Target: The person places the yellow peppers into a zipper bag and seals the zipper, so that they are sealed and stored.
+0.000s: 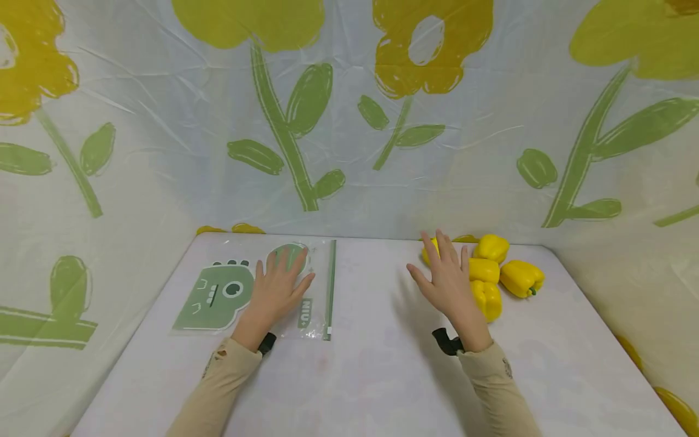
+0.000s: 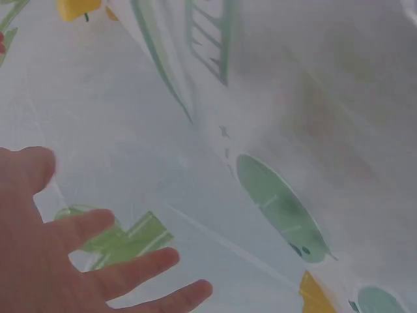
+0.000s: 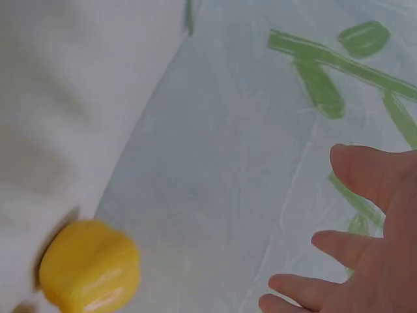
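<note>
My left hand (image 1: 277, 288), fingers spread, is held over a clear zip bag (image 1: 319, 273) printed with a green one-eyed monster. In the left wrist view the left hand (image 2: 85, 254) has nothing in its fingers. The right hand (image 1: 450, 285) is also spread and bare, in front of a cluster of several yellow bell peppers (image 1: 522, 278) at the right of the table. It partly covers some of them. In the right wrist view one yellow bell pepper (image 3: 91, 267) shows at the lower left, apart from the right hand (image 3: 358, 241).
A white table (image 1: 360, 376) carries the bag at left and the peppers at right. Behind and on both sides hangs a pale cloth (image 1: 180, 121) with printed yellow flowers and green stems. The bag's green zip strip (image 1: 332, 285) faces the table's middle.
</note>
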Available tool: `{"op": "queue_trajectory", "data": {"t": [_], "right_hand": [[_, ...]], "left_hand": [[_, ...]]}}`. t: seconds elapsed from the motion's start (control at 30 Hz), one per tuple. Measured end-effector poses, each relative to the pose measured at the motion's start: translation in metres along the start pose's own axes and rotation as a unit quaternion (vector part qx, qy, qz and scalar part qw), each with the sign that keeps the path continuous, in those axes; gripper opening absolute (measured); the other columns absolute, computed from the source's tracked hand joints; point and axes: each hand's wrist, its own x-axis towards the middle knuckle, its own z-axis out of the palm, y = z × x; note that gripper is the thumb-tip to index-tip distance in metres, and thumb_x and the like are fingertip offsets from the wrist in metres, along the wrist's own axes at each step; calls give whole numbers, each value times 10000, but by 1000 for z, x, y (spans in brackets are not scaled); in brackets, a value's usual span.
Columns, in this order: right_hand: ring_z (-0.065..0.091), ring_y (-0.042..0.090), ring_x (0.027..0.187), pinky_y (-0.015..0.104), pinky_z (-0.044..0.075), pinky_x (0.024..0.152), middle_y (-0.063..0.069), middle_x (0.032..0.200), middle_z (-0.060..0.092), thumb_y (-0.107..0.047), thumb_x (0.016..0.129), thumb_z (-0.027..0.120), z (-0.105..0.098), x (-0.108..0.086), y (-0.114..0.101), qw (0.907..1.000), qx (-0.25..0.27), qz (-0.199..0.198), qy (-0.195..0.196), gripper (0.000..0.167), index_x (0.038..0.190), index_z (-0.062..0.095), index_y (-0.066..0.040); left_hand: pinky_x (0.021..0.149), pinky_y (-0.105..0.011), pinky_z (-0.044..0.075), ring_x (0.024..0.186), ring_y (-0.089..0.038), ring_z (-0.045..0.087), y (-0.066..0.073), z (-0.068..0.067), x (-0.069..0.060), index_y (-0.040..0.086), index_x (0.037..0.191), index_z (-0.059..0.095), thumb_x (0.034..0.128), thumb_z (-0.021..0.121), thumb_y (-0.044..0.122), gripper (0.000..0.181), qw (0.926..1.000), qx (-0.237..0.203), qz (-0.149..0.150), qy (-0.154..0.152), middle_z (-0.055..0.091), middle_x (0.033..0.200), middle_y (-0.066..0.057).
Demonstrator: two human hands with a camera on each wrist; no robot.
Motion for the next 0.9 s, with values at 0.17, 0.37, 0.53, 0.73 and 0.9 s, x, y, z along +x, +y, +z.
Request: {"op": "queue_trajectory", "data": {"t": [0.17,0.37,0.53,0.73,0.9], "right_hand": [[225,417,1449,618,28,1153,234,1580,249,-345,972,593,1,16,-19,9937,1120,5,19,714,1544,275,-58],[332,374,1407,594,273,1109,158,1554,344,-266,980,599,18,31,-42,9639,2658,129,-104,635,1515,332,-54],[477,339,1317,537,362,1080,160,1454,476,-247,982,610,49,38,-61,9259,3750,329,-305,529,1450,432,-78],[547,378,1223,523,437,1013,250,1368,526,-171,1006,557,92,39,-74,8564,4981,890,-1029,427,1388,483,6],[523,470,1222,540,410,1037,317,1332,520,-82,1006,497,117,34,-80,7949,5757,1318,-1393,408,1356,451,123]], "left_hand": [[860,-595,443,1071,-458,536,12,3,7,42,1342,512,989,526,415,514,10000,-44,32,24,564,1203,-237],[727,-511,506,889,-373,602,30,14,16,39,1177,580,967,567,383,403,9977,-232,-65,-634,621,1024,-160],[675,-487,516,893,-362,620,41,25,23,49,1256,520,941,622,401,483,9872,-576,-308,-1455,625,1070,-175],[738,-512,501,988,-372,584,49,36,28,98,1409,441,896,676,333,611,9739,-910,-584,-1995,585,1173,-196],[713,-506,501,981,-369,593,44,41,27,133,1429,447,879,669,234,602,9752,-1124,-471,-1849,591,1179,-194]]}}
